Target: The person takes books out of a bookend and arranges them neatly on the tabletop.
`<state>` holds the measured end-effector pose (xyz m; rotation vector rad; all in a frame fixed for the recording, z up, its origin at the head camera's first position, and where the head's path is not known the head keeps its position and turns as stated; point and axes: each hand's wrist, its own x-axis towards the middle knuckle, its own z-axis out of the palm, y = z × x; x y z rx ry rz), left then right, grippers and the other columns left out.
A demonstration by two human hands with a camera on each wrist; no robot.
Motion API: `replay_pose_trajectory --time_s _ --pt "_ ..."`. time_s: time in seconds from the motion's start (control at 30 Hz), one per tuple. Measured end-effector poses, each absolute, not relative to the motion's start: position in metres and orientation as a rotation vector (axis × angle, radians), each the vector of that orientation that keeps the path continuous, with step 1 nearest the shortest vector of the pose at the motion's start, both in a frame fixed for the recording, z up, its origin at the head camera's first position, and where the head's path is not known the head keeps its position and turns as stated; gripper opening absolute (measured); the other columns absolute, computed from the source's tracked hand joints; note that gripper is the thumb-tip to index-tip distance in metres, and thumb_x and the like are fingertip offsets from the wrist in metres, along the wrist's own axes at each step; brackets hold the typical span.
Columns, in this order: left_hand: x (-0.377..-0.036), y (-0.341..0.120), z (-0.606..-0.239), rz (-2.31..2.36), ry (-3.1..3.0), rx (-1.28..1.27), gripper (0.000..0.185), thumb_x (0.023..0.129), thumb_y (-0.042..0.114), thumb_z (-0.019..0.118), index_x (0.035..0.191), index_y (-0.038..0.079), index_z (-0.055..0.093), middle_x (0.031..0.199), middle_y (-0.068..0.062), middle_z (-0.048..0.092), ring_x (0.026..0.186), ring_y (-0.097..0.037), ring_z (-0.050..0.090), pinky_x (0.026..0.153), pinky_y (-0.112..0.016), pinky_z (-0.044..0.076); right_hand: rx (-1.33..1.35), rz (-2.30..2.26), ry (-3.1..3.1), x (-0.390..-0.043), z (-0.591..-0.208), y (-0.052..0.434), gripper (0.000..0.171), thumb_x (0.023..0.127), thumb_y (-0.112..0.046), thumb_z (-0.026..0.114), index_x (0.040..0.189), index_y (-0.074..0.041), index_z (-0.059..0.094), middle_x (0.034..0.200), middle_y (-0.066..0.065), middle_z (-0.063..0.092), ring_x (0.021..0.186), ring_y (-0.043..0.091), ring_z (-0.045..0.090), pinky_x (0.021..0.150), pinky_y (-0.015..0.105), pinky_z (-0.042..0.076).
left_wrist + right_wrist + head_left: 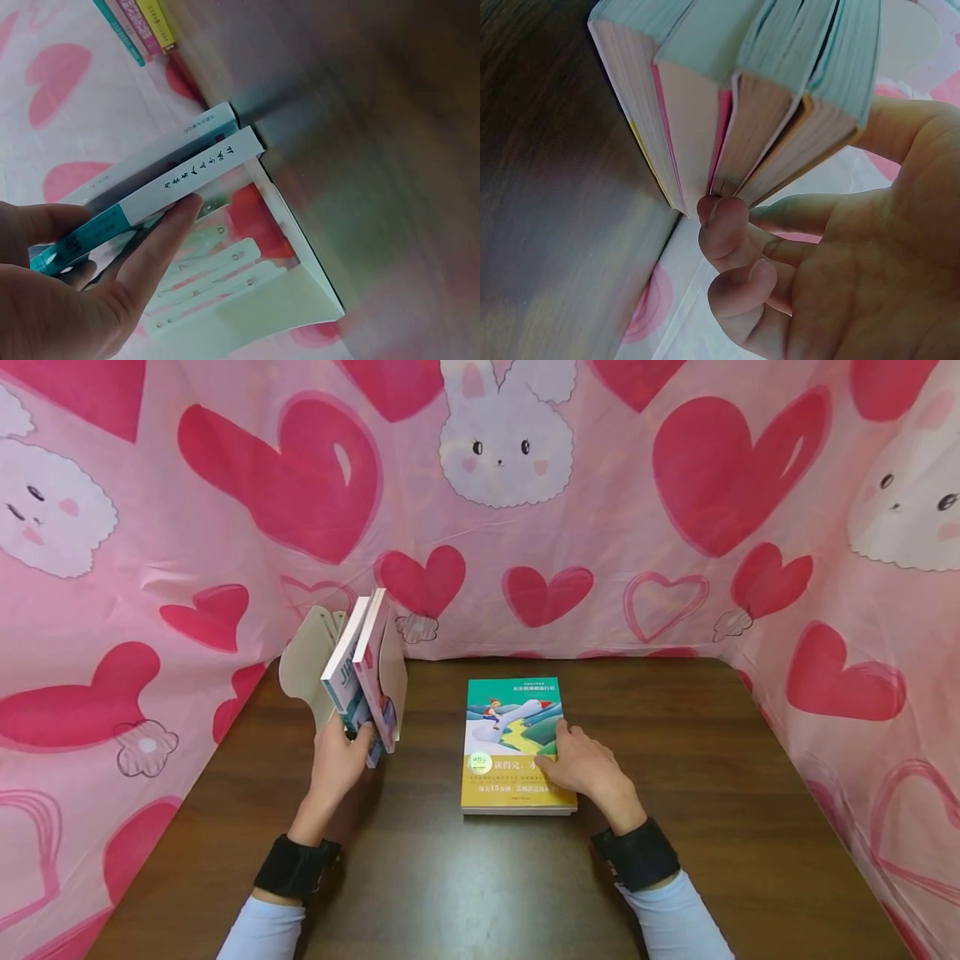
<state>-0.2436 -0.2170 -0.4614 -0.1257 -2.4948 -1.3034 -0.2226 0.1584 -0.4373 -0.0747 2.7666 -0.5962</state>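
- Nearest the camera, two pale blue sleeves with black wrist bands (295,866) are seen at the near edge of the dark brown wooden table (720,793).
- The left hand (339,763) is closed around the lower ends of two upright paperback books (361,672), one with a teal and white spine, the other with a pink cover; thumb on one side and fingers on the other are shown in the left wrist view, where the fingers (161,240) are pressed along the white spine.
- These two books are held leaning inside a cream-coloured bookend stand with rounded plates (306,664), which is placed on the far left part of the table, close to the curtain.
- The right hand (587,768) is laid on the right edge of a flat-lying stack of paperback books with a green, white and yellow illustrated top cover (513,739), near the table's middle.
- In the right wrist view, the fingers (724,225) are curled under the fore-edges of this stack, and the pages of several books (742,112) are seen fanned apart above them, so the stack is gripped at its edge.
- The two groups of books are kept well apart, with bare table between them.
- The table is enclosed on the far, left and right sides by a pink fabric backdrop printed with red hearts and white rabbits (675,527).
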Motion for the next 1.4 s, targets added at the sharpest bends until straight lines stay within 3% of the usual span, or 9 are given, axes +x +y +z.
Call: replay_pose_trajectory --time_s 0.23,0.63,1.4 --pt "-0.235 -0.220 -0.463 -1.354 -2.506 -0.093 0.061 0.104 0.008 0.060 0.160 0.003 0.037 0.152 -0.030 0.050 0.129 -0.055 0.056 0.093 -0.069 0.049 -0.075 -0.580 2.768 -0.224 -0.438 0.158 0.091 0.099 -0.041 0.068 0.162 0.008 0.025 0.157 0.031 0.040 0.131 0.047 0.050 0.108 0.067 0.042" --pt "-0.250 -0.221 -0.463 -1.288 -2.422 -0.046 0.057 0.102 0.017 0.067 0.153 0.000 0.048 0.143 -0.029 0.060 0.120 -0.052 0.064 0.092 -0.068 0.052 -0.072 -0.581 2.772 -0.225 -0.439 0.156 0.089 0.100 -0.040 0.068 0.161 0.009 0.026 0.156 0.033 0.041 0.132 0.048 0.050 0.109 0.068 0.041" --pt "-0.244 -0.214 -0.462 -1.375 -2.353 0.008 0.051 0.103 0.012 0.067 0.149 -0.005 0.052 0.141 -0.030 0.060 0.122 -0.051 0.063 0.097 -0.068 0.050 -0.065 -0.569 2.767 -0.224 -0.437 0.156 0.089 0.100 -0.040 0.069 0.161 0.009 0.026 0.155 0.033 0.042 0.132 0.048 0.050 0.108 0.068 0.042"
